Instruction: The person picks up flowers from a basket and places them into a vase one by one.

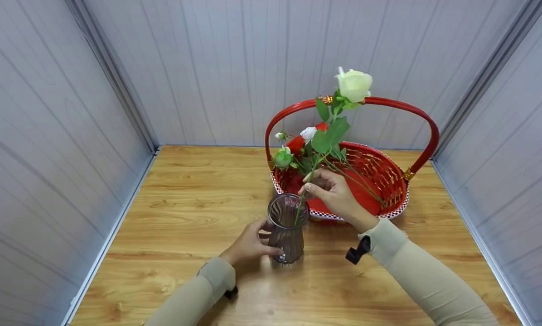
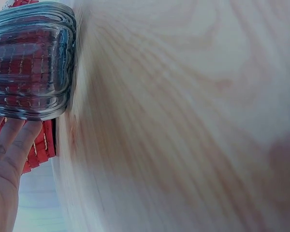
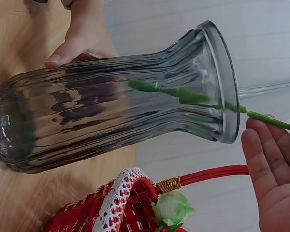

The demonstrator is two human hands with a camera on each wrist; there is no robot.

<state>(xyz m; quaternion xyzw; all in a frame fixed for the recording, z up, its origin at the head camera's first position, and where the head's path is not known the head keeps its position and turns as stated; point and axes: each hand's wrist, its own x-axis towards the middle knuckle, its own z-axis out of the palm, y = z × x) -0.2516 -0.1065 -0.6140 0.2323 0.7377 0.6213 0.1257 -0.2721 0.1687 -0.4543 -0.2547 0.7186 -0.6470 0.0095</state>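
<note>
A grey ribbed glass vase (image 1: 290, 237) stands on the wooden table, with its flared mouth up. My left hand (image 1: 251, 243) grips its side, thumb at the front and the other fingers partly behind the glass. Above the rim, my right hand (image 1: 335, 195) pinches the green stem (image 3: 270, 120) of a white rose (image 1: 355, 85) between thumb and fingers. The stem's lower end hangs inside the vase's upper half, as the right wrist view shows through the glass. The bloom and its leaves rise well above the right hand, in front of the basket handle.
Right behind the vase sits a red wicker basket (image 1: 373, 158) with a tall arched handle (image 1: 427, 122). Red and white flowers lie at its left side, among them a greenish-white rose (image 1: 283, 157). Pale panel walls (image 1: 216, 68) enclose the table at the back and sides.
</note>
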